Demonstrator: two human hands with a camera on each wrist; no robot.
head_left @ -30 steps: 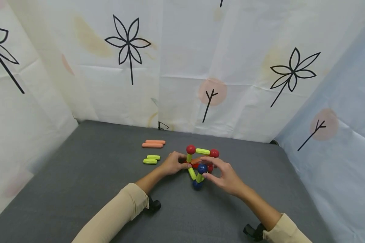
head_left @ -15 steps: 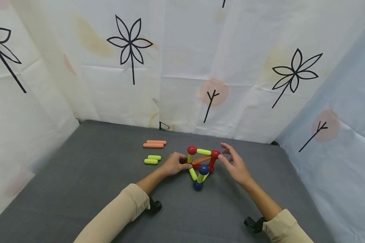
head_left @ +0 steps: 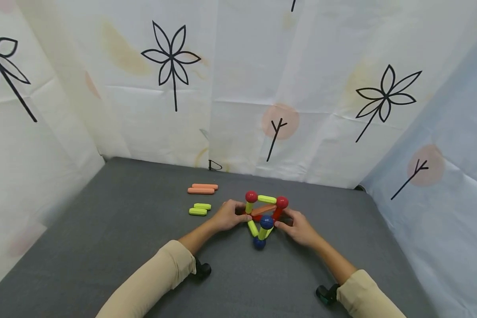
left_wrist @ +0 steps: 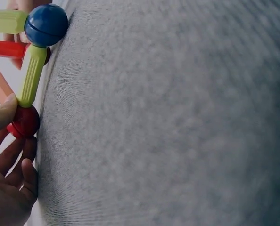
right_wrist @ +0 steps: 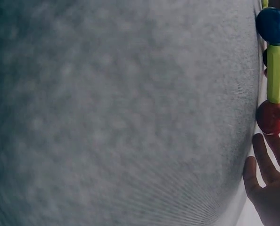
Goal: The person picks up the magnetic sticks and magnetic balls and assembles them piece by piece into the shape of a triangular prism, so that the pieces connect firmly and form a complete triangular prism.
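Note:
A model of magnetic rods and balls stands on the grey table between the two hands. Two red balls sit on its upper corners, joined by a yellow-green rod. At the front, a blue ball tops a short post above another blue ball. An orange rod slants through the frame. My left hand grips a lower red ball, thumb by the rod end. My right hand holds the opposite lower red ball; its thumb is partly cut off in the right wrist view.
Left of the model lie two loose orange rods and, nearer, two loose yellow-green rods. Pale printed cloth hangs behind the table and along its sides. A black device is strapped at each wrist.
My right hand has gone from the upper blue ball, past the upper right red ball, down to the lower right corner. My left hand has kept its hold.

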